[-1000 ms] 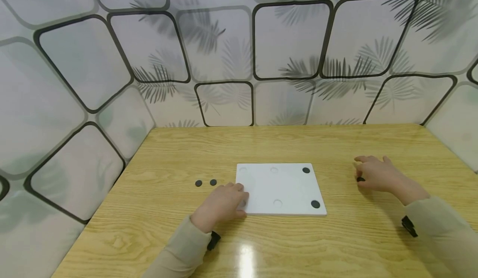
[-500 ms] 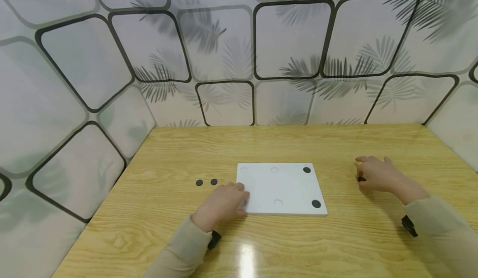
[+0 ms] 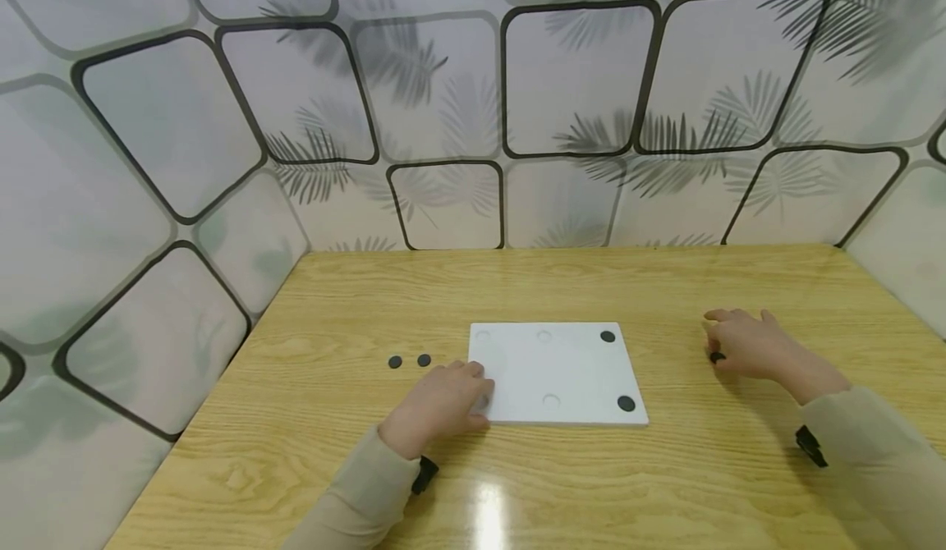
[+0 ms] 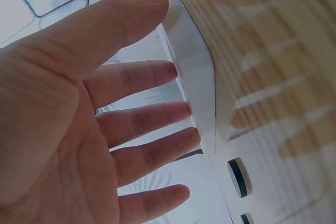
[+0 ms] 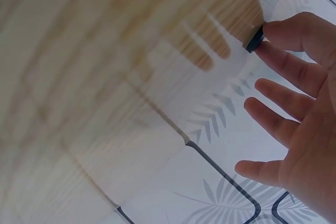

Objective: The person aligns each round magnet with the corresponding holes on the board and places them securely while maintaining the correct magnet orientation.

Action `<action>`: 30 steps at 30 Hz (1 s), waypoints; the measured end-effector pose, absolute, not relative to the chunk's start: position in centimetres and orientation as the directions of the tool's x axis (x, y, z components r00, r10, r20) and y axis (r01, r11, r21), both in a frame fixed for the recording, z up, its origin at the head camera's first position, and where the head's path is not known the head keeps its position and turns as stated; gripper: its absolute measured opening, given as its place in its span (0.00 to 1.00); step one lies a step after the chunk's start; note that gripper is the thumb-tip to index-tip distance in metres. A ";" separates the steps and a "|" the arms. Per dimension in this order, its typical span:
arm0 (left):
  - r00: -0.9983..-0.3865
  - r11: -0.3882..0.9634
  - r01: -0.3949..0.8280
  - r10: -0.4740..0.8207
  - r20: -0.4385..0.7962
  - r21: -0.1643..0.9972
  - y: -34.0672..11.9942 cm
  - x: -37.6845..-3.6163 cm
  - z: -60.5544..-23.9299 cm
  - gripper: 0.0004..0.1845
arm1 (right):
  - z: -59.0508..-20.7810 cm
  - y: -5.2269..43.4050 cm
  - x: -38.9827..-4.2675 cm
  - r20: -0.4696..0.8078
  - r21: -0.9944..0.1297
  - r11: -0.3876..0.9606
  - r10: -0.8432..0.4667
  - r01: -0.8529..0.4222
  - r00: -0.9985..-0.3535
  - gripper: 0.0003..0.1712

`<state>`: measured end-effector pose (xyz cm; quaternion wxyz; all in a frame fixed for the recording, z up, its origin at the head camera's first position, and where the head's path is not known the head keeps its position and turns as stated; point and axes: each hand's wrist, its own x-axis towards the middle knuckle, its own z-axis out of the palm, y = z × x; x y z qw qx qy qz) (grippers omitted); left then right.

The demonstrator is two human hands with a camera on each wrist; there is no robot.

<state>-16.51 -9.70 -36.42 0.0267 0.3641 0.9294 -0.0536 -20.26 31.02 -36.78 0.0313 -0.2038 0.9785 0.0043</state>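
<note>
Right hand (image 3: 742, 343) pinches a small black disc (image 5: 255, 40) between thumb and forefinger, just off the surface (image 3: 665, 484), at about 3 o'clock from the white board (image 3: 556, 373). Left hand (image 3: 442, 405) lies flat, fingers spread, on the board's 8 o'clock corner. I'd keep that press firm and bring the disc in level over an empty dimple (image 3: 550, 401).

The desk (image 3: 665, 468) is light wood grain with a glossy, reflective finish. The white board (image 3: 557, 373) looks smooth, matt plastic. The small black discs (image 3: 409, 361) look matt. Both sleeves (image 3: 355, 501) are soft beige cloth.
</note>
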 end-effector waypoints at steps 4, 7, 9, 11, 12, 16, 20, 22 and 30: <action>-0.736 0.732 0.677 0.671 -0.093 -0.075 -9.7 -16.5 -36.4 0.17 | -36.9 31.2 -20.3 -0.068 -0.004 0.921 -0.389 -0.389 -0.919 0.12; -0.735 0.731 0.678 0.671 -0.092 -0.080 -9.7 -16.5 -36.4 0.17 | -37.0 31.2 -20.3 -0.069 -0.015 0.923 -0.384 -0.384 -0.921 0.13; -0.735 0.730 0.678 0.672 -0.090 -0.084 -9.7 -16.5 -36.4 0.17 | -37.0 31.2 -20.2 -0.068 -0.022 0.923 -0.384 -0.383 -0.921 0.14; -0.736 0.731 0.677 0.672 -0.088 -0.084 -9.7 -16.5 -36.5 0.17 | -36.9 31.2 -20.1 -0.065 -0.026 0.923 -0.386 -0.385 -0.920 0.14; -0.736 0.732 0.676 0.671 -0.089 -0.085 -9.7 -16.5 -36.5 0.18 | -36.8 31.2 -20.1 -0.065 -0.028 0.922 -0.386 -0.385 -0.920 0.15; -0.739 0.735 0.673 0.667 -0.090 -0.083 -9.7 -16.5 -36.5 0.18 | -36.8 31.2 -20.1 -0.064 -0.024 0.922 -0.387 -0.386 -0.920 0.14; -0.739 0.735 0.673 0.668 -0.086 -0.080 -9.7 -16.4 -36.5 0.18 | -36.7 31.1 -20.1 -0.066 -0.021 0.922 -0.387 -0.386 -0.920 0.14; -0.738 0.734 0.675 0.670 -0.085 -0.077 -9.7 -16.5 -36.5 0.17 | -36.7 31.1 -20.1 -0.063 -0.019 0.921 -0.390 -0.389 -0.919 0.14; -0.738 0.735 0.674 0.669 -0.083 -0.072 -9.7 -16.4 -36.5 0.17 | -36.6 30.5 -20.3 -0.064 -0.007 0.916 -0.401 -0.402 -0.914 0.14</action>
